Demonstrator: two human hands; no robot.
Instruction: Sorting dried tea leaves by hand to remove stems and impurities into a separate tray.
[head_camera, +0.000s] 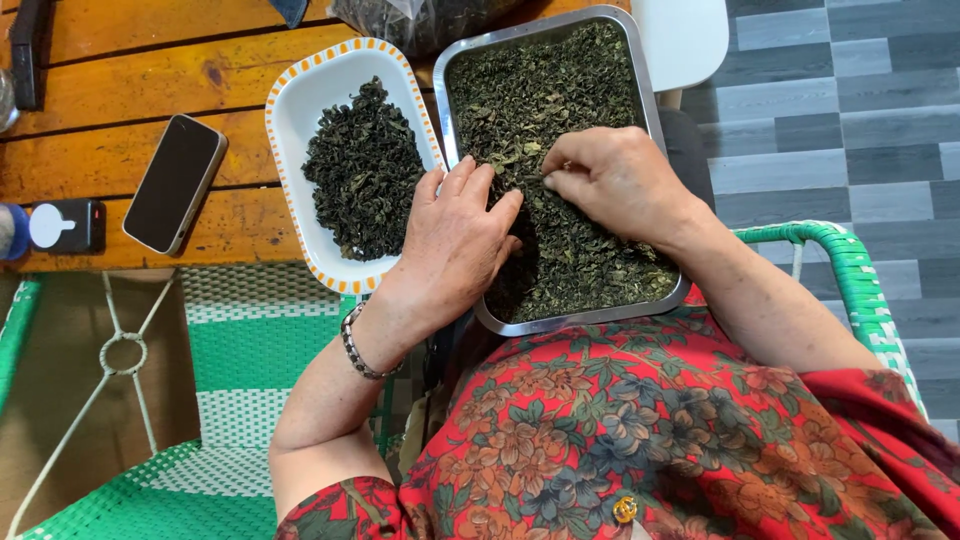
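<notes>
A metal tray (452, 52) full of dried green leaves (545, 95) rests on my lap and against the table edge. My left hand (455, 235) lies flat on the leaves at the tray's left side, fingers together. My right hand (615, 180) hovers over the tray's middle, thumb and fingers pinched on a small bit of leaf. Beside the tray, a white dish with an orange-dashed rim (300, 100) holds a pile of darker dried leaves (365, 170).
A wooden table (150, 70) carries a dark phone (175, 183) and a small black-and-white device (60, 226) at its left edge. A clear bag of leaves (420, 18) lies behind the tray. Green-and-white woven chairs (240, 350) stand below and to my right.
</notes>
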